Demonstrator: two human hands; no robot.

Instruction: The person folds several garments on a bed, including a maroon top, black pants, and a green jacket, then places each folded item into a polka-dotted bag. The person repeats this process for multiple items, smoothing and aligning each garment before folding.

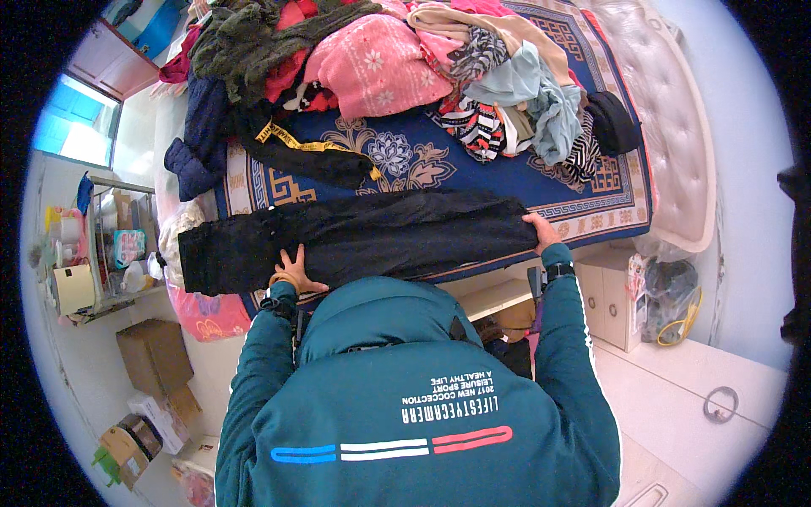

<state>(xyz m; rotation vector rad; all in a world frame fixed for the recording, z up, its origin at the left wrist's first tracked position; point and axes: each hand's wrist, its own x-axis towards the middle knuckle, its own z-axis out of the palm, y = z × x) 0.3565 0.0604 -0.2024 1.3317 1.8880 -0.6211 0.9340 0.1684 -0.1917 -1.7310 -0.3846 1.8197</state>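
Note:
A long black garment (380, 234), seemingly trousers folded lengthwise, lies stretched across the near edge of the bed. My left hand (298, 272) rests on its lower edge towards the left, palm down with the fingers spread. At the right end, my right hand (543, 232) has its fingers curled over the garment's edge. Just beyond it, on the blue patterned bed cover (393, 152), lies a black piece of clothing with a yellow lettered strap (304, 144).
Heaped clothes cover the far side: a pink knitted garment (380, 66), a dark green fleecy one (247, 51) and a light blue one (542, 95). A padded headboard (671, 127) stands right, above a bedside cabinet (608, 298). Shelves (120, 253) and cardboard boxes (155, 361) are at left.

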